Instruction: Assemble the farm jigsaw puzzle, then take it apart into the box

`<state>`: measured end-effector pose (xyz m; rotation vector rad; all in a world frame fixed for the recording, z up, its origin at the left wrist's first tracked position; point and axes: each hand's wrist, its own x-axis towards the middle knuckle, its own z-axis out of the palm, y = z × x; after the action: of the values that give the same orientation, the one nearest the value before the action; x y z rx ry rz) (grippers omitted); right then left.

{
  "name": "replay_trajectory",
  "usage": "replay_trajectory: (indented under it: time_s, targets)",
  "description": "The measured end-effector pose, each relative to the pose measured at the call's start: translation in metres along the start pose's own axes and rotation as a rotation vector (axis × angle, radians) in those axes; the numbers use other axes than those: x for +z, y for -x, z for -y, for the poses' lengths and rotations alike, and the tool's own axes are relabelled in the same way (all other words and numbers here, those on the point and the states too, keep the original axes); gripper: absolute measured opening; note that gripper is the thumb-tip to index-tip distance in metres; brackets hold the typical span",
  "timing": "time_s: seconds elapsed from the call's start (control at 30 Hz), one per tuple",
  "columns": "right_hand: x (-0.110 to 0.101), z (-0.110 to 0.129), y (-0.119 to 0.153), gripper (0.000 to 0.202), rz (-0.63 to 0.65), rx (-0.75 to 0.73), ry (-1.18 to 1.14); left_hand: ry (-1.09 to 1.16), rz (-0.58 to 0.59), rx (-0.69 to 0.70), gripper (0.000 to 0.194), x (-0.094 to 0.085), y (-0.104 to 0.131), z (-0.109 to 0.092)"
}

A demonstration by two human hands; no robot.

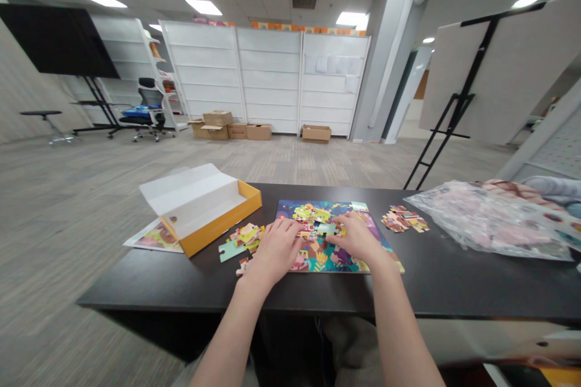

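Observation:
A colourful puzzle picture (320,259) lies flat on the black table, with loose pieces heaped on its upper part. My left hand (280,247) rests over its left edge, fingers bent, the fingertips by a red piece (307,228). From the right my right hand (356,236) reaches over the picture, thumb and fingers round the right end of a pale green piece (325,228). More loose pieces (247,236) are piled left of the picture, partly behind my left hand. Another small pile (403,219) sits to its right.
An open yellow box (222,225) with a white inside stands at the table's left, over a printed sheet (152,238). Clear plastic bags with soft pink things (490,221) lie at the right. The table's near edge (318,312) runs below my forearms.

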<state>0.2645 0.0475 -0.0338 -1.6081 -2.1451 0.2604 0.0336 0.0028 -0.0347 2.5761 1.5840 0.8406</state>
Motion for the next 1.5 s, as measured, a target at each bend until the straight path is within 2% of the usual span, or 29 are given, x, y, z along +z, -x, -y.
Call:
replay_trajectory:
  time_s: [0.27,0.47,0.6,0.77,1.0,1.23,1.5]
  targets:
    - [0.006,0.002,0.001,0.036,-0.004,0.016,0.001,-0.005,0.003,0.017,0.016,0.001,-0.001,0.0]
    - [-0.002,0.0,0.0,0.036,-0.063,-0.022,-0.024,0.027,-0.028,0.014,0.016,0.001,-0.001,0.001]
    - [-0.006,0.001,-0.001,0.046,-0.01,-0.004,-0.24,0.091,-0.067,0.033,0.02,0.003,-0.001,0.0]
    - [-0.003,0.013,0.001,0.05,0.126,-0.079,-0.618,0.262,-0.109,0.081,0.039,0.004,-0.003,-0.007]
    - [-0.008,0.027,0.005,0.047,0.276,-0.08,-0.83,0.355,-0.063,0.065,0.036,0.006,-0.004,-0.009]
    - [-0.011,0.025,0.007,0.049,0.273,-0.108,-0.815,0.313,-0.05,0.052,0.044,0.006,-0.003,-0.008]
    - [-0.005,0.009,0.003,0.042,0.144,-0.055,-0.581,0.22,-0.072,0.061,0.044,0.011,-0.001,0.006]
